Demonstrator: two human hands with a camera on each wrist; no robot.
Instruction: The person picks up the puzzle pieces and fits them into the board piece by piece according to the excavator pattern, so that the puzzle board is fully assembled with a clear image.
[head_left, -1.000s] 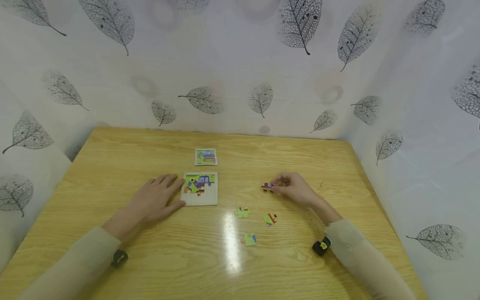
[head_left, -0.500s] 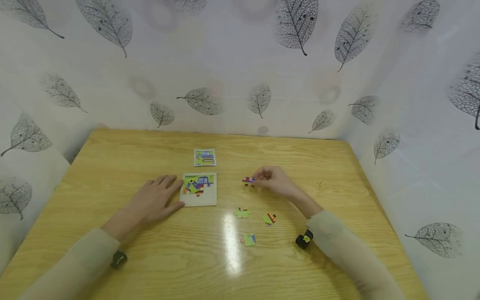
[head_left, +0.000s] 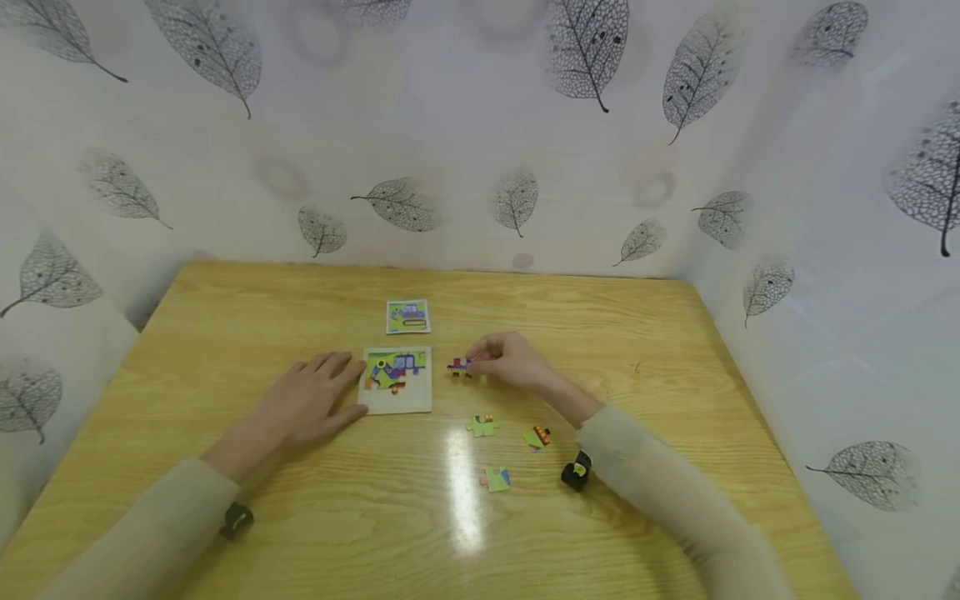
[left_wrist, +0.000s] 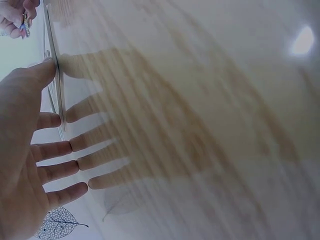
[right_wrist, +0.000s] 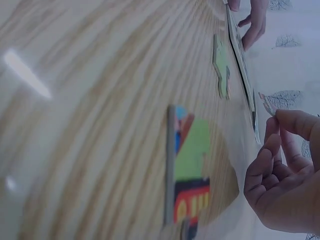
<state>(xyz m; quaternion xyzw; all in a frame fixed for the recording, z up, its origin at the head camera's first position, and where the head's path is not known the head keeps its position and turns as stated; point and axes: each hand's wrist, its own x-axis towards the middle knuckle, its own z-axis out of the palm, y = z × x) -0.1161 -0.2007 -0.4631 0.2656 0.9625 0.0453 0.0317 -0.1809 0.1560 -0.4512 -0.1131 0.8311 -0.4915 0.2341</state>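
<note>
Puzzle piece was held at the board's right edge, loose pieces nearby

The right hand [head_left: 506, 360] pinched a purple-and-red puzzle piece [head_left: 458, 367] between thumb and fingertip, the other fingers curled in. The piece was just right of the puzzle board [head_left: 408, 402], with a narrow strip of table [head_left: 337, 508] between them. How high it was above the wood could not be told.

Coloured pieces covered the upper part of the board; its lower part was bare. The left hand [head_left: 311, 400] gripped nothing: its fingers were straight and spread, with thumb and forefinger touching the board's left side, away from the held piece.

Behind the board lay a picture card [head_left: 407, 317] showing a blue vehicle. Three loose pieces lay nearer the person: a green one [head_left: 483, 426] below the right hand, a green-and-red one [head_left: 536, 438] farther right, and a green-and-blue one [head_left: 497, 479] nearest. A black device [head_left: 576, 471] hung under the right cuff. Leaf-printed cloth [head_left: 450, 108] rose behind the table.
</note>
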